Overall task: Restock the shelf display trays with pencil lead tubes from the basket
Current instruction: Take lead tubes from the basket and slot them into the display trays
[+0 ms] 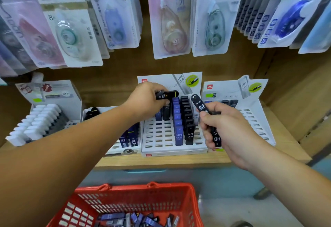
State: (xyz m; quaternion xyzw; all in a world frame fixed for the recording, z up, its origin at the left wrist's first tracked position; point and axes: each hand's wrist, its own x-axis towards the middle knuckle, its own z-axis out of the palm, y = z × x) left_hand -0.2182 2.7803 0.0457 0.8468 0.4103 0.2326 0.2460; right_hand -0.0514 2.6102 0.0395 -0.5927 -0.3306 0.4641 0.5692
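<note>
My left hand (149,99) grips a black lead tube (168,95) with a yellow stripe, held sideways above the back of the middle white display tray (157,137). That tray holds a row of blue tubes (178,122) and a row of black tubes (188,119). My right hand (227,131) holds a bunch of black tubes (215,137), with one tube (199,104) marked E0 sticking up from its fingers, at the tray's right edge. The red basket (188,201) at the bottom holds several loose tubes (138,219).
A left tray (125,146) holds a few dark blue tubes, and a right tray (254,117) is mostly bare slots. White erasers (37,124) fill a box at far left. Correction tape packs (172,20) hang above the wooden shelf (161,160).
</note>
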